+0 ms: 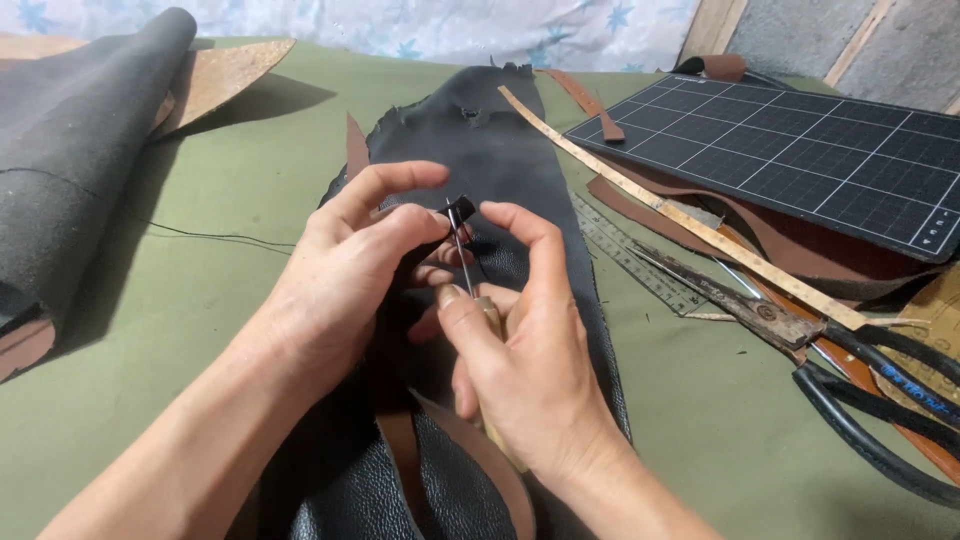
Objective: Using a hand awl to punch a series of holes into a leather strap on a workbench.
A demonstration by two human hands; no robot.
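Observation:
My left hand (345, 275) pinches a small black leather piece (461, 210) between thumb and fingers. A thin metal awl (463, 255) with a wooden handle points up into that piece, and my right hand (520, 350) grips it. Both hands hover over a long black leather hide (500, 150) that lies on the green cloth table (230, 210). A brown leather strip (480, 455) curls under my right wrist.
A dark gridded cutting mat (800, 150) sits at the back right. Beside it lie a wooden strip (690, 225), a metal ruler (630, 255), large shears with black handles (860, 380) and brown leather scraps (800, 250). A grey rolled hide (70, 150) lies at the left.

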